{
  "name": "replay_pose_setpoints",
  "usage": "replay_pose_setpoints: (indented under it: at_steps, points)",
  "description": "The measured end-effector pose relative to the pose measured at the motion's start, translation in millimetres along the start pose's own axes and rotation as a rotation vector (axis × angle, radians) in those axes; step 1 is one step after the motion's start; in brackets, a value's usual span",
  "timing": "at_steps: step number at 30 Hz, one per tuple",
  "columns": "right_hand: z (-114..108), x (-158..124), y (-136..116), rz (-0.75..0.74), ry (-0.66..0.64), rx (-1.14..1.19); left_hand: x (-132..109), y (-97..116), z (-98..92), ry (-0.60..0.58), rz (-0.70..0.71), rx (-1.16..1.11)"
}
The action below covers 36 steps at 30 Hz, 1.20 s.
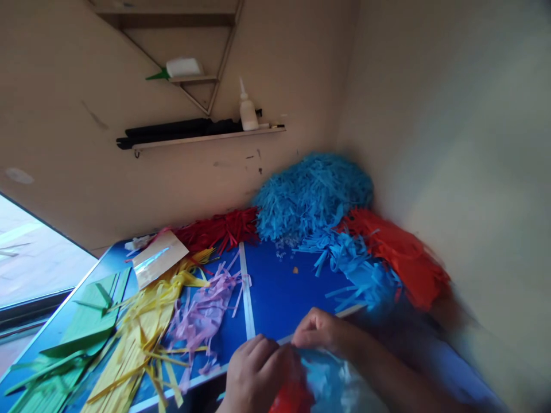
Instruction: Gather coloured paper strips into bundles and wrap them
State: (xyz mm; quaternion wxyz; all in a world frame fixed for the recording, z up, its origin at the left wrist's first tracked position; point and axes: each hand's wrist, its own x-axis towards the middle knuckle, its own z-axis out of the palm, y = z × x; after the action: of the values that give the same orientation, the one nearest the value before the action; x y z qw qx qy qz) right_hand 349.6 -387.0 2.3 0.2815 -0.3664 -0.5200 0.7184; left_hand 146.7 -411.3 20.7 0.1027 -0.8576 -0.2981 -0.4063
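At the bottom of the head view, my left hand (259,371) is closed, its fingers curled at the edge of a soft red, light-blue and whitish bundle (325,376). My right hand (321,331) pinches the top of the same bundle, just right of the left hand. The bundle is blurred and partly cut off by the frame, so whether it is tissue paper or thin plastic I cannot tell. Both hands are at the near edge of a blue table (279,287). To their left lies purple fringed paper (204,312).
Yellow paper strips (146,321) and green paper strips (81,338) cover the table's left. A card (160,258) lies above them. Blue fringe (314,192) is heaped in the corner, with red fringe (400,258) beside it. A wall shelf (206,137) holds a glue bottle (248,113).
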Motion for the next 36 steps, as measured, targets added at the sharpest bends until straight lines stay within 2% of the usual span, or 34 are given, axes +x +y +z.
replay_pose_setpoints:
  at_steps: [3,5,9,12,16,19,22,25,28,32,36]
  points:
    - [3.1,6.3,11.3,0.040,-0.094,0.216,-1.5,3.6,-1.0,0.045,0.026,-0.052]
    - [9.9,8.0,17.2,0.022,-0.099,0.329,-5.5,6.8,0.6,0.078,-0.052,-0.103]
    - [27.6,6.1,23.0,-0.097,0.090,0.504,-10.6,15.2,3.1,0.069,-0.338,-0.252]
    - [38.4,1.8,24.4,-0.155,0.213,0.513,-12.1,19.9,4.7,0.040,-0.453,-0.361]
    - [45.9,-3.0,22.7,-0.161,0.250,0.512,-16.2,21.5,9.7,0.080,-0.540,-0.446]
    - [47.9,-3.1,20.3,-0.230,0.266,0.513,-21.1,25.3,14.6,0.085,-0.626,-0.516]
    - [49.3,-0.8,18.7,-0.273,0.296,0.575,-26.2,33.8,19.2,0.170,-0.742,-0.513]
    - [50.8,1.8,18.5,-0.289,0.304,0.622,-30.1,41.0,23.3,0.251,-0.685,-0.420]
    - [51.5,3.8,19.2,-0.297,0.322,0.610,-32.8,41.5,25.9,0.261,-0.605,-0.363]
    - [49.6,5.7,20.7,-0.350,0.400,0.488,-32.9,34.2,23.9,0.234,-0.582,-0.356]
    - [46.7,7.0,22.2,-0.407,0.416,0.363,-32.7,27.0,19.9,0.157,-0.572,-0.346]
